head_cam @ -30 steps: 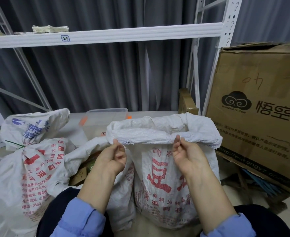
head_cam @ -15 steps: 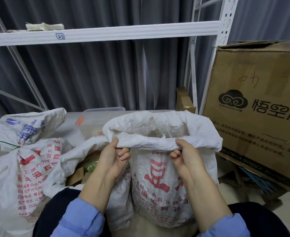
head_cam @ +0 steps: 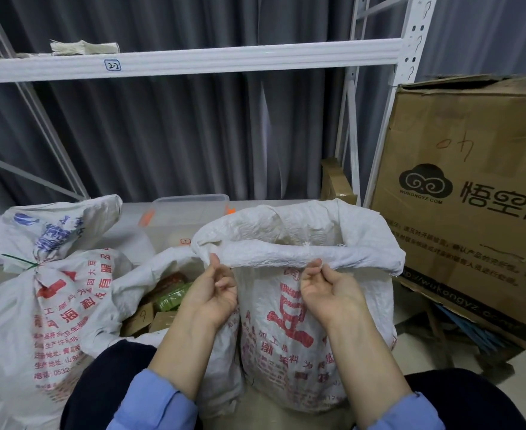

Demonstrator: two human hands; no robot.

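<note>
On the far left the tied sack (head_cam: 54, 290) sits as it did a second ago, and the open sack (head_cam: 137, 274) of packets beside it is likewise undisturbed. Next comes my left hand (head_cam: 213, 293): half a second ago its fingers wrapped over the rolled rim (head_cam: 286, 256), and now it has dropped just under the cuff, thumb up, pinching the rim's lower edge with the other fingers curled in. The woven sack (head_cam: 289, 321) stands upright between my knees, mouth open, and its cuff looks fuller than before. I judge that one turn of the roll is done. My right hand (head_cam: 327, 287) has made the same move and nips the underside of the rim between thumb and forefinger. Both pinches are narrow and hold fabric only, so I read this as a regrip for another fold down. The cardboard box (head_cam: 472, 197) to the right has not moved.
</note>
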